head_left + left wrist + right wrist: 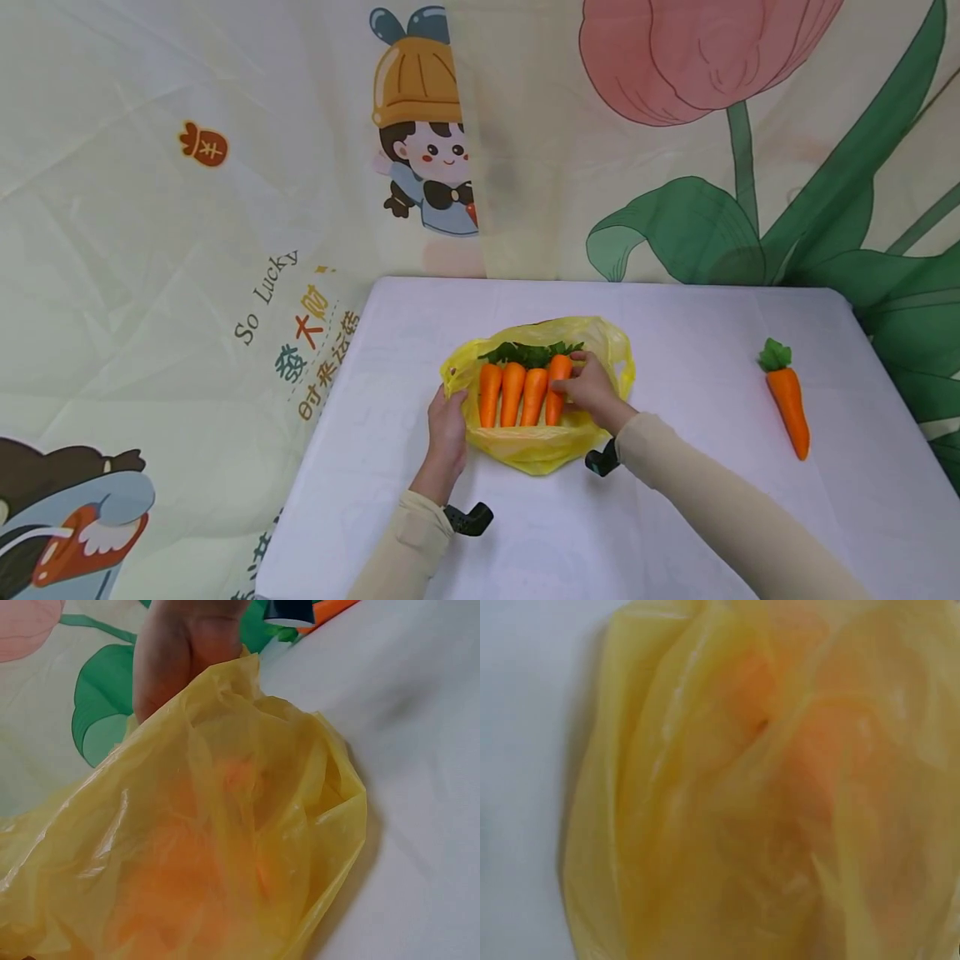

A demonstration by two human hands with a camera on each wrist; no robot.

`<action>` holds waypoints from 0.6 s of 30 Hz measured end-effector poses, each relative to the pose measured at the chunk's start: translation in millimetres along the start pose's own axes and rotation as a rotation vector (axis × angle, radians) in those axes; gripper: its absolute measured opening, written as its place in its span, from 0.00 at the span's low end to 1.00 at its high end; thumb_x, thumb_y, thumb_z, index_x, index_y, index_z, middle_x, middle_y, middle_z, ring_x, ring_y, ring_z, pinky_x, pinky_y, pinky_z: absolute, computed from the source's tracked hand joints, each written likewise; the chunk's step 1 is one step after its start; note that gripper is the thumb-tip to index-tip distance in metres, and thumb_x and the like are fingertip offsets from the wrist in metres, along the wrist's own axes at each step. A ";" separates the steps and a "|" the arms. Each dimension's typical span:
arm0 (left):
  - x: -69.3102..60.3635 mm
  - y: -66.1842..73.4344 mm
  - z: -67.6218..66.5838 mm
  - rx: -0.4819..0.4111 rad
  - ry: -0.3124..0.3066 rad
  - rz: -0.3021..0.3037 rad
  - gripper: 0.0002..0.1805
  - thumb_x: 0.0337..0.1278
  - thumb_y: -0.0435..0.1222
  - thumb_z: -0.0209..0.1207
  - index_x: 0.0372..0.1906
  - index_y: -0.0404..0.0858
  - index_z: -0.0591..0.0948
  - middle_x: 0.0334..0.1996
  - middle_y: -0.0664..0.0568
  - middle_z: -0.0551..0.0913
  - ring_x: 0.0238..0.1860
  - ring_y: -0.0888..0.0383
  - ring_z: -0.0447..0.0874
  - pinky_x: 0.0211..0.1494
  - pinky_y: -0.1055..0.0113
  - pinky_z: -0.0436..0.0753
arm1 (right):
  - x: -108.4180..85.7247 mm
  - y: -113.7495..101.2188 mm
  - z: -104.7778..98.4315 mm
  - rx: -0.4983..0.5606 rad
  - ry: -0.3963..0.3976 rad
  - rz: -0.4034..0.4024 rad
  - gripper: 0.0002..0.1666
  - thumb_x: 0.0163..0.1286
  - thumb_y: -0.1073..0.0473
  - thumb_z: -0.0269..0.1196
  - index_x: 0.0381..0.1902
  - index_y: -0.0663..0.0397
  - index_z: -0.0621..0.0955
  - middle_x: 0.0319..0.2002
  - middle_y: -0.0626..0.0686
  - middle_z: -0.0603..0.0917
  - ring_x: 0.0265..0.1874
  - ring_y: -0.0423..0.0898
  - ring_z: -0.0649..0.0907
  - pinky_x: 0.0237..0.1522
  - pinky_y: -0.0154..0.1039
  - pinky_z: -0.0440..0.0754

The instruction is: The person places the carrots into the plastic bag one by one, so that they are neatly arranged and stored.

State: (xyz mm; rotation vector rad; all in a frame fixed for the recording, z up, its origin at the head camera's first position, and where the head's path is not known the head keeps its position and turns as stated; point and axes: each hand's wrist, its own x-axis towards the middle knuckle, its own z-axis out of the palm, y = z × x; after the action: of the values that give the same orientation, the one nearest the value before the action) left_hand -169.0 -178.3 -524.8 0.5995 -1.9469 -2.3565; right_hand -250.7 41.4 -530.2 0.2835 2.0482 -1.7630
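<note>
A yellow plastic bag lies with its mouth open in the middle of the table. Several orange carrots with leafy green tops stand side by side in it, their lower ends hidden by the bag's front. My left hand grips the bag's left rim. Inside the opening, my right hand pinches the rightmost carrot between thumb and fingers. In the left wrist view, orange shapes show blurred through the bag; the right wrist view is mostly filled by the same plastic.
Another carrot with a green top lies on the right side of the white table. Behind the table hangs a printed cloth with a large flower and cartoon figures. Each wrist carries a black camera mount.
</note>
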 end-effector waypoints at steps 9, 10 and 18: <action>-1.3 0.1 0.7 -0.007 -0.020 0.014 0.29 0.76 0.35 0.41 0.79 0.40 0.58 0.75 0.52 0.63 0.75 0.54 0.59 0.78 0.56 0.58 | -2.0 7.2 1.5 -0.270 -0.003 -0.089 0.43 0.60 0.71 0.69 0.72 0.60 0.67 0.67 0.63 0.72 0.56 0.57 0.77 0.50 0.47 0.85; -1.5 0.3 0.9 -0.008 -0.023 0.015 0.29 0.76 0.35 0.41 0.79 0.40 0.59 0.75 0.52 0.63 0.75 0.54 0.59 0.78 0.56 0.59 | -2.5 7.5 1.4 -0.284 -0.011 -0.102 0.42 0.61 0.71 0.68 0.73 0.62 0.68 0.68 0.63 0.72 0.56 0.57 0.77 0.53 0.47 0.84; -1.5 0.3 1.3 -0.015 -0.034 0.018 0.29 0.77 0.35 0.41 0.79 0.39 0.58 0.75 0.50 0.62 0.75 0.53 0.59 0.78 0.55 0.59 | -5.4 10.4 3.7 -0.243 -0.146 -0.126 0.47 0.65 0.75 0.61 0.79 0.65 0.54 0.75 0.64 0.62 0.66 0.59 0.73 0.62 0.51 0.78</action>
State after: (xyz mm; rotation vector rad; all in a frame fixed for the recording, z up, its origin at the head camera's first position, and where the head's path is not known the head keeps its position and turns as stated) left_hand -168.1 -176.8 -523.9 0.5421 -1.9384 -2.3841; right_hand -240.9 40.2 -537.5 -0.0473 2.1849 -1.5316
